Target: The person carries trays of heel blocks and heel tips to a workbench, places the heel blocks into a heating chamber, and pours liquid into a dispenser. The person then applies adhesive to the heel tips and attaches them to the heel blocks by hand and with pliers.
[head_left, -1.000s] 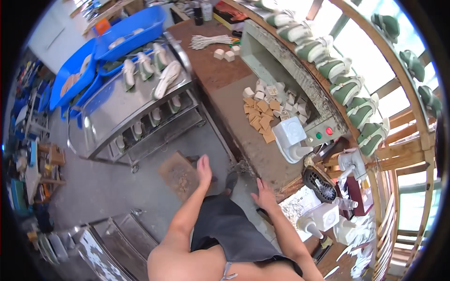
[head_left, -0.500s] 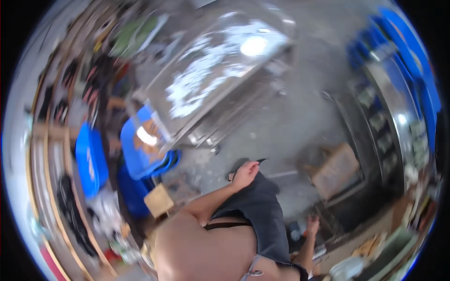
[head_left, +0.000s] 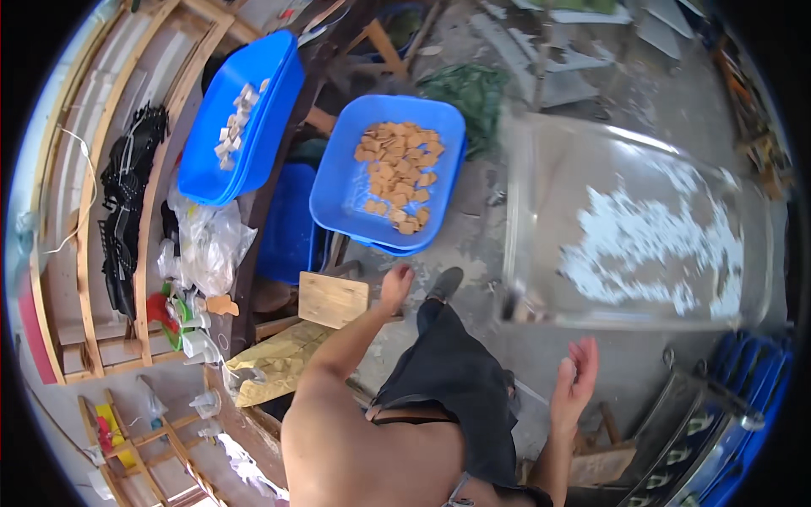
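Kinda an in-between step: right hand (head_left: 574, 389) uncurled, nothing held; grip of the left hand (head_left: 395, 287) can't be told. Tan pieces (head_left: 401, 159) are piled in the tub (head_left: 335, 198), 12 o'clock from that hand; touching them would need reaching.

Blue tub (head_left: 340, 173): standing open side up ahead of the left hand (head_left: 397, 286), showing rounded corners and a broad rim, with a second blue edge (head_left: 387, 248) peeking out beneath its near side
Tan pieces (head_left: 395, 160): lying in a loose, overlapping scatter on the tub's floor, mostly looking flat and squarish, trailing toward the near right corner
Wooden stool (head_left: 334, 300): showing a pale rectangular seat, sitting just left of the left hand, near the tub
Metal tray (head_left: 549, 160): lying ahead of the right hand (head_left: 576, 384), its raised rim shining, whitish patches (head_left: 650, 241) spreading irregularly over its middle and right
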Demonstrator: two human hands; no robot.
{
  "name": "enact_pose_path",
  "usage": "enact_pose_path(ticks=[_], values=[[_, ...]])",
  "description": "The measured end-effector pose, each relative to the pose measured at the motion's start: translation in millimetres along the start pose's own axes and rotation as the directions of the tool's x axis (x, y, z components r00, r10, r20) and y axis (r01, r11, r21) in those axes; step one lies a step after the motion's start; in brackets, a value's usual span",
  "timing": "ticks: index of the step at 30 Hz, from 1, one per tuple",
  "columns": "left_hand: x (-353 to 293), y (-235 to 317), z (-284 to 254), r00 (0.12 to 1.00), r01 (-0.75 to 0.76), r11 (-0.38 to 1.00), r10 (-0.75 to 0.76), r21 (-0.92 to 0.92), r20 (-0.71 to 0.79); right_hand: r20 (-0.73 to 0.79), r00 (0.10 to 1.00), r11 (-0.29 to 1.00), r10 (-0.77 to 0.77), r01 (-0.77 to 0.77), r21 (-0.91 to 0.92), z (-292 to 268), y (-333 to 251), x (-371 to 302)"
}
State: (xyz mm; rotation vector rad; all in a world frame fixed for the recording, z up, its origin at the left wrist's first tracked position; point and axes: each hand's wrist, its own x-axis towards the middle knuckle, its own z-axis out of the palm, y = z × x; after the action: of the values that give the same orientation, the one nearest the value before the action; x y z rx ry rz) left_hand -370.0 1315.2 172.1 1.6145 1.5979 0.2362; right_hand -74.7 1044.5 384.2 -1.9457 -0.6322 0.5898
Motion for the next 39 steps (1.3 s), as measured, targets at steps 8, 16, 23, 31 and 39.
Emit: enact_pose_path(ticks=[8,16,23,31,39], values=[[245.5,-73.9,35.4,0.871,0.47,0.872,-0.483,0.135,0.085,-0.001,0.989,0.949,-0.149,0.143,-0.282,122.5,-73.1,89.9],[310.8,-132.7,79.6,0.908,0.157,0.927,-0.271,0.341,0.319,-0.204,0.978,0.727,-0.043,-0.11,-0.677,135.8,-77.0,88.2],[300.2,-134.2,78.5,0.941,-0.037,0.904,-0.112,0.425,0.319,-0.289,0.944,0.853,0.157,-0.277,-0.442,146.3,-86.3,106.8],[304.7,-131.1,-16.1,0.856,0.489,0.621,-0.205,-0.613,0.475,-0.402,0.907,0.913,0.127,-0.265,-0.31,162.3,-78.5,135.5],[198.7,-30.0,-86.8,0.551,0.713,0.472,0.08,-0.518,0.831,-0.239,0.969,0.984,-0.06,0.017,-0.178,155.7,-80.0,122.3]])
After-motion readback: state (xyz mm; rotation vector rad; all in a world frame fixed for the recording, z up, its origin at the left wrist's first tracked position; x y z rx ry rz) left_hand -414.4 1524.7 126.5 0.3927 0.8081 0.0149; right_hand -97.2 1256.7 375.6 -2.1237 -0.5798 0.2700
